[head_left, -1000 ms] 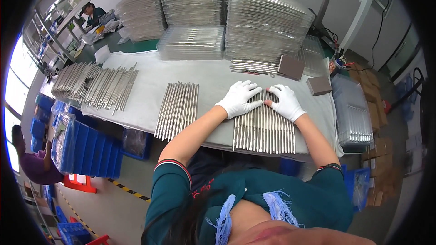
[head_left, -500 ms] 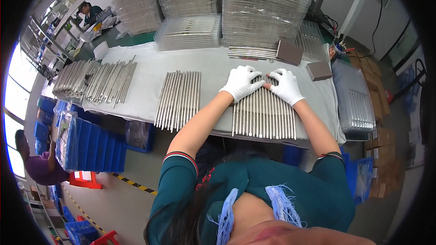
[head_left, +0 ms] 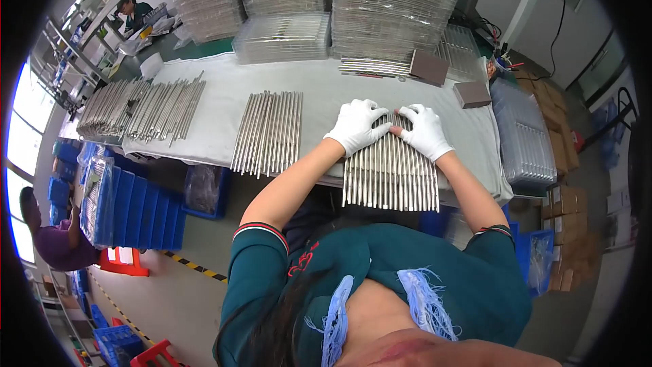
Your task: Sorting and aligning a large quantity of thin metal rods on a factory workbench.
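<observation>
Both my hands wear white gloves, with some bare fingertips showing. My left hand (head_left: 356, 127) and my right hand (head_left: 424, 133) are curled over the far part of a flat row of silvery metal rods (head_left: 390, 180), thumbs turned toward each other. The rods lie side by side, and their near ends stick out past the front edge of the cloth-covered table (head_left: 319, 105). Beneath the gloves, the rods' far ends are mostly hidden. To the left lies a second row of rods (head_left: 268, 132), apart from my hands.
Further left are loose heaped rods (head_left: 163, 109). Clear plastic trays are stacked (head_left: 394, 10) at the back and another stack (head_left: 523, 132) stands right. Two brown blocks (head_left: 472, 94) (head_left: 429, 67) sit near a few rods (head_left: 375, 66). Blue bins (head_left: 146, 207) stand on the floor.
My hands and the row of rods have shifted toward me across the table, so the near ends overhang its edge more. The whole view has tilted slightly.
</observation>
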The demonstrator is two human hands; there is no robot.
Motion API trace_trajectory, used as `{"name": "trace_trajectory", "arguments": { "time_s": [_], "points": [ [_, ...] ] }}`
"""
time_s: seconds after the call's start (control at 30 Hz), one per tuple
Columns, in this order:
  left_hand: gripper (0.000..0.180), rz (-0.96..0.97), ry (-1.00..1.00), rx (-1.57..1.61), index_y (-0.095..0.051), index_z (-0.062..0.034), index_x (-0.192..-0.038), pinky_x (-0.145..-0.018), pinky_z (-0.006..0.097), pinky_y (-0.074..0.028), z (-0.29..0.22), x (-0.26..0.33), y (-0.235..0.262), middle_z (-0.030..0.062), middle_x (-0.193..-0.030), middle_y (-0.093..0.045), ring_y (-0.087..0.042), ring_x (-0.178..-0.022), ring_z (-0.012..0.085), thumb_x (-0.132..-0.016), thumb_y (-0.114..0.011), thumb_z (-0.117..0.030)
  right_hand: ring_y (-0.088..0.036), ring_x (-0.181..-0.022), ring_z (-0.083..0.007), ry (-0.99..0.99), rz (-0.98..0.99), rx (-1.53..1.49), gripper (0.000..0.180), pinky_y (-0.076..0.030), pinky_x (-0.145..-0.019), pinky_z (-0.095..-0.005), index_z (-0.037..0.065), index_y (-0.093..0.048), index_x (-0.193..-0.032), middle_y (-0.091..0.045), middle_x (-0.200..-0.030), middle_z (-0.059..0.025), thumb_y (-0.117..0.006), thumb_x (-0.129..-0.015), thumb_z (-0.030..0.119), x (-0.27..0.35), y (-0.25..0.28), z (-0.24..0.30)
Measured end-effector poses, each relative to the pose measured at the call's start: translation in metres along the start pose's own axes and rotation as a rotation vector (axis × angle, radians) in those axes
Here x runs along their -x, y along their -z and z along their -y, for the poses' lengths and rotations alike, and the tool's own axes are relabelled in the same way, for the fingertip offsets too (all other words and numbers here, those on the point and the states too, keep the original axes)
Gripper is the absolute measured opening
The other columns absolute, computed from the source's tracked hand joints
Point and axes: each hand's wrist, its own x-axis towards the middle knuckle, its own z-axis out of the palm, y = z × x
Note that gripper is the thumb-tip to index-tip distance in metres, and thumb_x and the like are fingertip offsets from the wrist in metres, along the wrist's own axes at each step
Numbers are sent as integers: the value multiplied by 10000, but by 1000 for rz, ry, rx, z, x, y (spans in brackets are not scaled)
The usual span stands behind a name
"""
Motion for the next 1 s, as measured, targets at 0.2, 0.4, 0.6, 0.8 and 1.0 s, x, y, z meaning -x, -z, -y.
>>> {"name": "trace_trajectory", "arguments": {
  "time_s": [0.2,0.4,0.6,0.8,1.0],
  "points": [
    [424,204,-162,131,-518,-47,-1237,-922,424,-432,-6,41,52,194,-1210,-532,-522,-1076,377,-845,-586,-193,-308,-1327,-363,188,194,-118,711,-278,-1086,-445,156,-397,-1378,-381,-1407,-133,-680,-756,354,44,49,-38],
    [519,382,-278,-83,-463,-68,-1299,-1005,437,-391,-9,87,77,202,-1313,-449,-423,-1221,401,-800,-592,-124,-278,-1330,-414,263,440,178,866,-226,-1114,-461,159,-364,-1403,-327,-1404,-242,-754,-636,261,95,75,-14],
    [525,182,-305,-40,-502,-73,-1250,-1033,444,-361,-25,77,35,167,-1278,-480,-444,-1204,360,-728,-550,-54,-377,-1253,-414,249,26,255,601,-213,-1084,-545,156,-455,-1337,-422,-1292,-283,-529,-746,76,111,29,-10],
    [437,125,-493,63,-549,-107,-1188,-992,462,-377,-54,60,22,92,-1125,-564,-487,-1166,292,-752,-529,-112,-399,-1236,-417,232,-64,308,594,-170,-1072,-607,207,-438,-1348,-435,-1278,-279,-497,-779,50,114,24,-4],
    [290,-64,-509,121,-681,-263,-1015,-536,346,-422,-80,52,0,27,-569,-425,-495,-547,201,-749,-589,-192,-398,-1220,-442,263,-64,211,624,-185,-1069,-602,223,-445,-1355,-427,-1265,-302,-569,-758,90,109,16,6]
  ]
}}
